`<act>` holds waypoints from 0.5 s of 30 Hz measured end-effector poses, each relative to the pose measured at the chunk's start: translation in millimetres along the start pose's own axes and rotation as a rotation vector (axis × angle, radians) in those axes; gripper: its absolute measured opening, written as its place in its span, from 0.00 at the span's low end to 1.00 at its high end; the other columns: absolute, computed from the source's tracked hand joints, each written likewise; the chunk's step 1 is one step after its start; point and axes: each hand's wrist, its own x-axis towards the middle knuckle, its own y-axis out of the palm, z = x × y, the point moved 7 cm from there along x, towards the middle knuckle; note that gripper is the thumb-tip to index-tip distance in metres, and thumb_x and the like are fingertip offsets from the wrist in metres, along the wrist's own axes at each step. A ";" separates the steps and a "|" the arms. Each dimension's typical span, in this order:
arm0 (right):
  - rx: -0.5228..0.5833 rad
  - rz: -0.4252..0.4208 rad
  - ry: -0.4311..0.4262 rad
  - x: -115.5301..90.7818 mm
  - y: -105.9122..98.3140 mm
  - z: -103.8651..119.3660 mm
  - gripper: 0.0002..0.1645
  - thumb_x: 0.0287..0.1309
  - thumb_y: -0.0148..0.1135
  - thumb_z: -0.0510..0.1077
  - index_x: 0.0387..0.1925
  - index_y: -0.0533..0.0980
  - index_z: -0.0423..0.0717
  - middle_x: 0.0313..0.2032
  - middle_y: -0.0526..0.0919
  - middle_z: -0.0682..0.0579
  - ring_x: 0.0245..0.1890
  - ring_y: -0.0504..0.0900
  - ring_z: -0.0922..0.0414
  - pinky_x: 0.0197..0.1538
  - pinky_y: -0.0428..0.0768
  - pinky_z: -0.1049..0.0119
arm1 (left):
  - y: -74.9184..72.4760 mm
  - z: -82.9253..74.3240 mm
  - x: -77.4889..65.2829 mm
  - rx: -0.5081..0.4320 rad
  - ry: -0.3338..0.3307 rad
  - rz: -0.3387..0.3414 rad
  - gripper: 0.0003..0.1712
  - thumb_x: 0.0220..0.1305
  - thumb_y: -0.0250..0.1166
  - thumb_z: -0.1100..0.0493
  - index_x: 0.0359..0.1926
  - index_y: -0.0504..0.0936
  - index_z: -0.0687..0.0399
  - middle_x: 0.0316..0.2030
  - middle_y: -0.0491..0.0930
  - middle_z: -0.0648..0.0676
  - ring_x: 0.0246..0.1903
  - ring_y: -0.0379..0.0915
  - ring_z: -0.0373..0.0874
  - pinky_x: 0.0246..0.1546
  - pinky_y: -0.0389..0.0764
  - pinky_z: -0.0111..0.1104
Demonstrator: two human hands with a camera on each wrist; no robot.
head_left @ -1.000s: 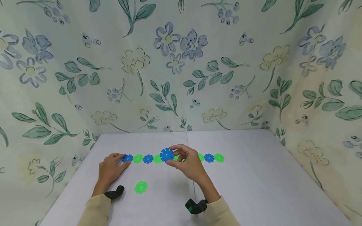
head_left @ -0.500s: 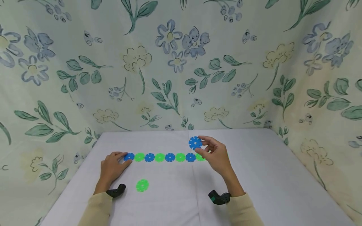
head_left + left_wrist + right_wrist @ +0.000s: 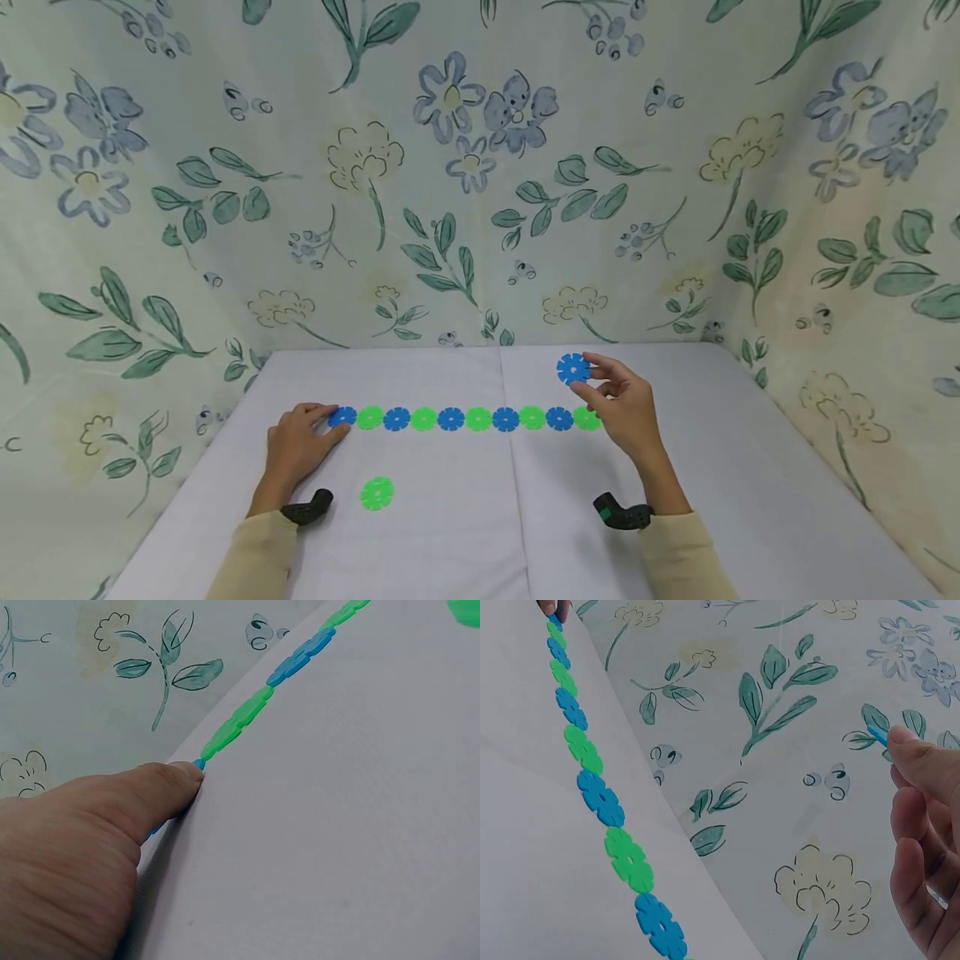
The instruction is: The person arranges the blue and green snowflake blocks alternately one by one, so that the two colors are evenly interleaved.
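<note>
In the head view, a row of interlocking plastic discs, alternately blue and green, lies straight across the table. My left hand [image 3: 295,444] holds the blue disc [image 3: 344,417] at the row's left end between thumb and forefinger; in the left wrist view the thumb [image 3: 169,787] covers much of it. Raised above the right end, my right hand [image 3: 628,410] pinches a separate blue disc [image 3: 573,369] by its edge. That hand partly hides the green disc [image 3: 587,417] at the right end. One loose green disc [image 3: 377,493] lies in front of the row.
A white cloth covers the table [image 3: 442,550], with a crease running front to back. Floral curtains [image 3: 465,225] hang close behind the table and along both sides. Each wrist wears a black camera, such as the left one [image 3: 309,507].
My right hand has carried the blue disc rightward and away from me, from over the row's middle to its right end, uncovering the middle discs. The left hand stays at the left end.
</note>
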 end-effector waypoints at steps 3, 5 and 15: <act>-0.034 -0.027 0.041 1.9 -8.3 -11.7 0.30 0.56 0.74 0.51 0.61 0.78 0.57 0.44 0.86 0.49 0.25 0.82 0.56 0.27 0.80 0.69 | -0.3 -1.3 -0.3 0.000 0.002 -0.001 0.36 0.62 0.66 0.33 0.63 0.79 0.47 0.62 0.74 0.63 0.59 0.69 0.63 0.51 0.64 0.56; -0.062 -0.038 0.073 2.5 -12.6 -20.4 0.30 0.56 0.74 0.52 0.61 0.77 0.57 0.44 0.86 0.49 0.25 0.82 0.55 0.27 0.80 0.69 | -0.3 -2.6 -0.5 0.000 0.005 -0.001 0.36 0.62 0.66 0.33 0.63 0.79 0.47 0.62 0.74 0.63 0.59 0.69 0.63 0.51 0.64 0.56; -0.054 -0.072 0.204 -0.2 -13.5 -53.0 0.30 0.57 0.73 0.53 0.61 0.77 0.57 0.43 0.85 0.49 0.25 0.81 0.57 0.29 0.81 0.70 | -2.0 -3.1 0.8 0.008 0.006 0.004 0.35 0.62 0.67 0.35 0.63 0.79 0.48 0.61 0.75 0.64 0.58 0.70 0.64 0.51 0.64 0.58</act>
